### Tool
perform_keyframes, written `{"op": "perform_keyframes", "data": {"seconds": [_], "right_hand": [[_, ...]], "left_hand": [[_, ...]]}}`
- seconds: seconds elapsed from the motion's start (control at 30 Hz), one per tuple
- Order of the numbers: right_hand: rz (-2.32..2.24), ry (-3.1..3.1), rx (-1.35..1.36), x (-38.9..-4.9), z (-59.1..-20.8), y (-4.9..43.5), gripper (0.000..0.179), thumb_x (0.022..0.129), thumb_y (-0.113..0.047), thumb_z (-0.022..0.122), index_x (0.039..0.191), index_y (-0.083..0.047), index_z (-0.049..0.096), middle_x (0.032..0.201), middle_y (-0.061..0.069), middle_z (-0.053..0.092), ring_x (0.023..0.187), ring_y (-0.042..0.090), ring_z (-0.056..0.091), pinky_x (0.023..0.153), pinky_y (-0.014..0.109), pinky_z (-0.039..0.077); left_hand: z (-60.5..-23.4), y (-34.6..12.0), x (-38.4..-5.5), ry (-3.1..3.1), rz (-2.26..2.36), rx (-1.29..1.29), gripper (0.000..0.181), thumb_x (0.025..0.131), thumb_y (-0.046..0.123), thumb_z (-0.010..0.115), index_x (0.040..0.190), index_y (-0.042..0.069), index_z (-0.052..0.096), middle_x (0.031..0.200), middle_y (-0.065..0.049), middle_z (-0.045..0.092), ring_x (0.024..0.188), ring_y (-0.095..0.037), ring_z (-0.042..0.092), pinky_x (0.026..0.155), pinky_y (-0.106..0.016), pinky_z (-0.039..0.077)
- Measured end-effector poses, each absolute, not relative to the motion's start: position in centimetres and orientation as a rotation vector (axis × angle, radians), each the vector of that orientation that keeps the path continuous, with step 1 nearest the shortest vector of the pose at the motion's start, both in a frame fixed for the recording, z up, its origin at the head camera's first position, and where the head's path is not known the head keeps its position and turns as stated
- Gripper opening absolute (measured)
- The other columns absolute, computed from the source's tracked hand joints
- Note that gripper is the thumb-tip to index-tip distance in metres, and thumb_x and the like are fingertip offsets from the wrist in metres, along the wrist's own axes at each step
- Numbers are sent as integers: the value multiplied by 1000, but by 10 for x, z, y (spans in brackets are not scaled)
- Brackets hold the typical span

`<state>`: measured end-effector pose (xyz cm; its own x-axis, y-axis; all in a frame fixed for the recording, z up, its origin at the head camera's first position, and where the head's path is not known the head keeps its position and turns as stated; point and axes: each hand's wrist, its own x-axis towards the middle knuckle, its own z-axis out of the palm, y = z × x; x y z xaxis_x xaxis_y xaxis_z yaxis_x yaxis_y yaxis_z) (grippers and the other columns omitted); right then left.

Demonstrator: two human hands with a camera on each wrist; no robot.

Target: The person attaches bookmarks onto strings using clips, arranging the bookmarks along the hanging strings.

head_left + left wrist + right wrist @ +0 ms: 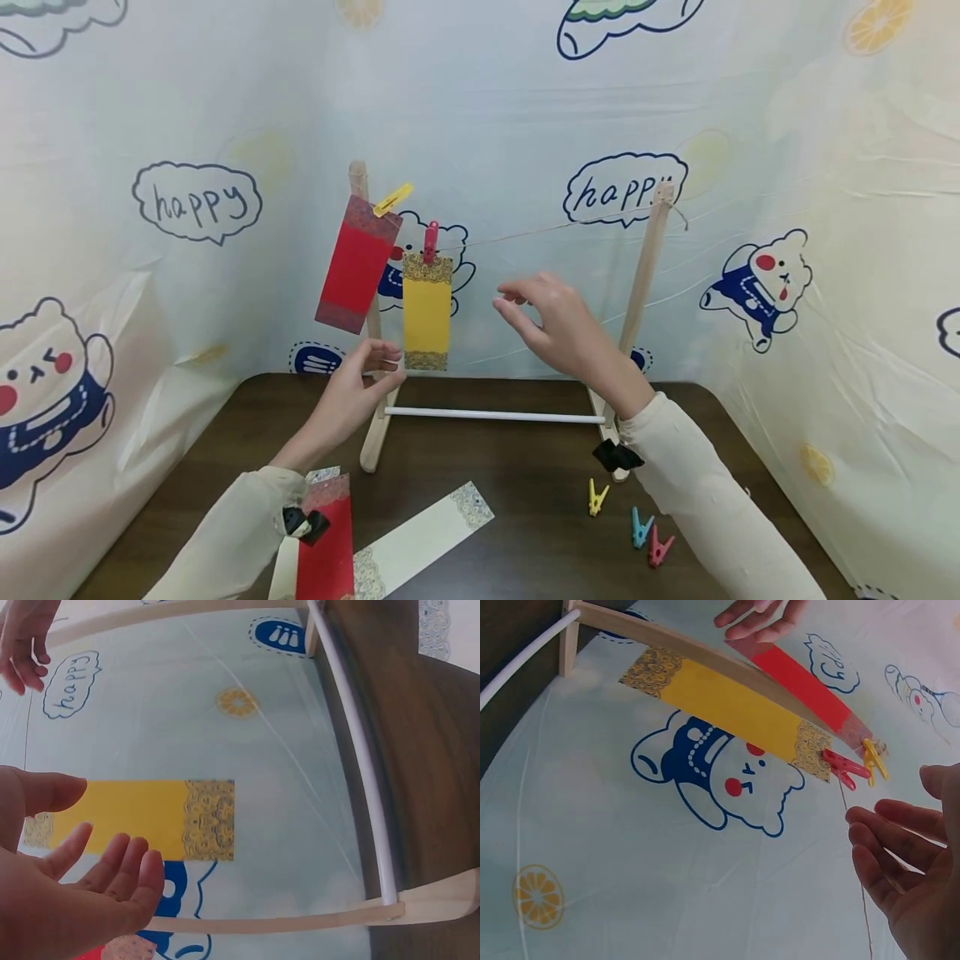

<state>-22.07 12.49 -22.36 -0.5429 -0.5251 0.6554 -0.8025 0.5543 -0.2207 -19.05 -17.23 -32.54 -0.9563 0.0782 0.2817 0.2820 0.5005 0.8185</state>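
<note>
A yellow card (427, 312) with lace-patterned ends hangs from a string (517, 236), held by a red clothespin (431, 242). To its left a red card (358, 267) hangs tilted under a yellow clothespin (393, 200). My left hand (358, 383) is just below and left of the yellow card, fingers loosely bent and holding nothing. Right of the yellow card, my right hand (551, 321) is raised in the air below the string, its thumb and fingers apart with nothing between them. In the right wrist view, the right hand (911, 862) appears beside the string.
A wooden frame (645, 267) with a white crossbar (495, 414) carries the string. On the brown table (480, 467) lie a white card (427, 533), another red card (326, 542), and loose yellow (597, 498), blue (641, 528) and pink (659, 547) clothespins. A printed curtain (480, 125) surrounds the table.
</note>
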Motion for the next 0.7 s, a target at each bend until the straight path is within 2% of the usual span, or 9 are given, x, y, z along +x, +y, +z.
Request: {"op": "perform_keyframes", "data": {"seconds": [0.2, 0.37, 0.7], "right_hand": [[688, -2265, 1091, -212, -238, 134, 32, 102, -28, 57, 120, -5, 69, 112, 6, 71, 100, 21, 59, 81, 36, 53], [658, -2269, 1109, -206, -249, 140, 30, 102, -28, 58, 118, -6, 70, 111, 6, 71, 101, 20, 60, 83, 36, 54], [673, -2317, 1076, -188, -276, 163, 29, 102, -29, 59, 119, -9, 70, 114, 1, 70, 107, 16, 59, 86, 38, 54]], "left_hand": [[-329, -173, -176, -2545, -1399, -334, 40, 97, 25, 66, 132, 13, 49, 128, -8, 57, 117, -25, 56, 99, -46, 48], [-333, -172, -165, -2552, -1367, -344, 39, 96, 22, 67, 130, 12, 50, 128, -10, 57, 119, -29, 55, 100, -50, 49], [-353, -178, -145, -2564, -1345, -335, 42, 93, 15, 70, 130, 9, 52, 125, -11, 59, 118, -31, 56, 96, -51, 52]]}}
